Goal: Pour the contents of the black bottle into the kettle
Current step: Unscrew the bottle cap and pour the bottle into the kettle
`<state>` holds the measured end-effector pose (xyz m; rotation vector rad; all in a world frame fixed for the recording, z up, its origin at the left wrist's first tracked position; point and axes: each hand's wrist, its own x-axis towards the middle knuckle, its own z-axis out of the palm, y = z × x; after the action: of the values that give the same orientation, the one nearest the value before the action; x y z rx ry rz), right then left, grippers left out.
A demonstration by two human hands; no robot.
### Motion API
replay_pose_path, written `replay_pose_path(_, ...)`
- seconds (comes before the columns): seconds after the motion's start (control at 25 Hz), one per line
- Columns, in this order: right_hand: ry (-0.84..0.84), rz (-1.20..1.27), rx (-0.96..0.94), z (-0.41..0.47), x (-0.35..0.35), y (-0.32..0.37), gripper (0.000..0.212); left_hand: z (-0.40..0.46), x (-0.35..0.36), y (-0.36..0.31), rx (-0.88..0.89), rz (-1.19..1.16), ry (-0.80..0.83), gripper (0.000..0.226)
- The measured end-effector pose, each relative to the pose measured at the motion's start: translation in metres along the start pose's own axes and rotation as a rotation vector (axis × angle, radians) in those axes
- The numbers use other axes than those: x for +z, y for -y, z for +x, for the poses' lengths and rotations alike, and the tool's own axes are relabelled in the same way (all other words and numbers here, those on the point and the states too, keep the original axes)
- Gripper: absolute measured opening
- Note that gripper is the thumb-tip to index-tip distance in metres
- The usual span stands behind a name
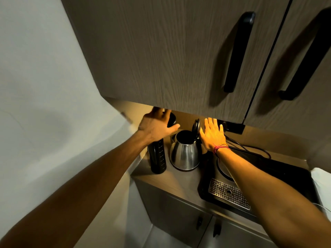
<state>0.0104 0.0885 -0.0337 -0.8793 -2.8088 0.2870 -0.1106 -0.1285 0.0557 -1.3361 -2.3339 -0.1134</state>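
The tall black bottle (158,158) stands upright on the counter, left of the kettle and close beside it. My left hand (157,125) reaches over its upper part with fingers spread; the dark cap shows between thumb and fingers, and no firm grip is visible. The steel kettle (184,153) sits on the counter with its black lid (196,126) hinged up and its mouth open. My right hand (213,135) is flat and open just right of the raised lid, holding nothing. A red thread is tied around that wrist.
A wood-grain upper cabinet (170,59) with black handles overhangs the counter low above both hands. A black tray (286,178) with a perforated metal grate (229,194) lies to the right, under my right forearm. Black cables (250,149) run behind. A wall stands on the left.
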Motion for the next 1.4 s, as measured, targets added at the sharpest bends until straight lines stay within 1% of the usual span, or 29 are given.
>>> replay_pose_path(0.04, 0.008, -0.006, 0.006, -0.001, 0.000, 0.000, 0.066, -0.008, 0.010, -0.015, 0.128, -0.065, 0.033, 0.066)
replay_pose_path(0.08, 0.014, -0.013, 0.009, 0.000, 0.000, 0.001, 0.067, -0.018, 0.024, -0.030, 0.232, -0.122, 0.129, 0.065)
replay_pose_path(0.12, 0.025, -0.018, 0.015, 0.000, -0.001, 0.001, 0.067, -0.033, 0.041, -0.045, 0.287, -0.158, 0.260, 0.065)
replay_pose_path(0.2, 0.038, -0.022, 0.024, -0.001, -0.003, 0.002, 0.068, -0.066, 0.080, -0.068, 0.253, -0.170, 0.526, 0.068)
replay_pose_path(0.24, 0.030, -0.024, 0.025, -0.001, -0.002, 0.002, 0.069, -0.082, 0.098, -0.076, 0.212, -0.155, 0.631, 0.070)
replay_pose_path(0.28, 0.025, -0.024, 0.029, -0.001, -0.002, 0.001, 0.069, -0.094, 0.112, -0.082, 0.180, -0.134, 0.700, 0.072)
replay_pose_path(0.36, 0.038, -0.015, 0.041, 0.000, -0.002, 0.000, 0.070, -0.108, 0.132, -0.090, 0.126, -0.112, 0.762, 0.075)
replay_pose_path(0.52, 0.039, -0.004, 0.046, 0.000, 0.001, -0.002, 0.071, -0.115, 0.146, -0.094, 0.032, -0.132, 0.801, 0.082)
replay_pose_path(0.56, 0.039, -0.006, 0.045, 0.001, 0.002, -0.002, 0.071, -0.115, 0.143, -0.093, 0.030, -0.127, 0.774, 0.083)
replay_pose_path(0.6, 0.035, -0.011, 0.042, 0.001, 0.003, -0.002, 0.071, -0.114, 0.138, -0.092, 0.051, -0.118, 0.690, 0.083)
replay_pose_path(0.64, 0.031, -0.013, 0.037, 0.001, 0.003, -0.002, 0.070, -0.109, 0.130, -0.089, 0.098, -0.114, 0.548, 0.079)
replay_pose_path(0.72, 0.024, -0.010, 0.027, 0.001, 0.005, -0.003, 0.070, -0.090, 0.106, -0.079, 0.217, -0.123, 0.181, 0.070)
replay_pose_path(0.76, 0.021, -0.009, 0.024, 0.002, 0.005, -0.003, 0.070, -0.076, 0.093, -0.070, 0.213, -0.129, -0.005, 0.067)
replay_pose_path(0.8, 0.021, -0.006, 0.022, 0.002, 0.005, -0.004, 0.069, -0.062, 0.079, -0.060, 0.127, -0.138, -0.167, 0.068)
replay_pose_path(0.84, 0.023, -0.002, 0.022, 0.002, 0.006, -0.004, 0.069, -0.052, 0.067, -0.046, -0.036, -0.155, -0.285, 0.072)
replay_pose_path(0.88, 0.024, 0.002, 0.023, 0.001, 0.005, -0.003, 0.069, -0.046, 0.059, -0.032, -0.243, -0.188, -0.347, 0.080)
replay_pose_path(0.92, 0.024, 0.004, 0.023, 0.001, 0.005, -0.003, 0.069, -0.046, 0.055, -0.018, -0.458, -0.260, -0.349, 0.090)
replay_pose_path(0.96, 0.021, 0.005, 0.023, 0.001, 0.005, -0.003, 0.069, -0.050, 0.057, -0.007, -0.628, -0.395, -0.294, 0.100)
replay_pose_path(1.0, 0.014, 0.004, 0.019, 0.001, 0.004, -0.003, 0.069, -0.056, 0.063, 0.002, -0.735, -0.587, -0.204, 0.109)
replay_pose_path(1.04, 0.008, 0.000, 0.014, 0.001, 0.004, -0.002, 0.069, -0.062, 0.070, 0.007, -0.794, -0.799, -0.107, 0.114)
replay_pose_path(1.08, 0.003, -0.003, 0.010, 0.001, 0.003, -0.002, 0.070, -0.068, 0.077, 0.010, -0.815, -0.965, -0.016, 0.113)
replay_pose_path(1.12, 0.002, -0.006, 0.009, 0.001, 0.003, -0.002, 0.070, -0.073, 0.084, 0.009, -0.826, -1.052, 0.033, 0.106)
replay_pose_path(1.16, 0.004, -0.010, 0.013, 0.000, 0.002, -0.001, 0.070, -0.076, 0.091, 0.007, -0.848, -1.069, 0.042, 0.097)
replay_pose_path(1.2, 0.003, -0.015, 0.016, -0.001, 0.002, -0.001, 0.070, -0.078, 0.096, 0.001, -0.870, -1.054, 0.023, 0.089)
replay_pose_path(1.28, -0.003, -0.019, 0.025, -0.001, 0.002, -0.002, 0.070, -0.077, 0.099, -0.010, -0.875, -1.035, -0.063, 0.082)
replay_pose_path(1.36, 0.014, -0.017, 0.044, -0.001, -0.001, -0.002, 0.072, -0.070, 0.097, -0.019, -0.813, -0.998, -0.137, 0.079)
replay_pose_path(1.4, 0.010, -0.021, 0.045, 0.000, -0.001, -0.003, 0.072, -0.066, 0.095, -0.021, -0.773, -0.962, -0.144, 0.078)
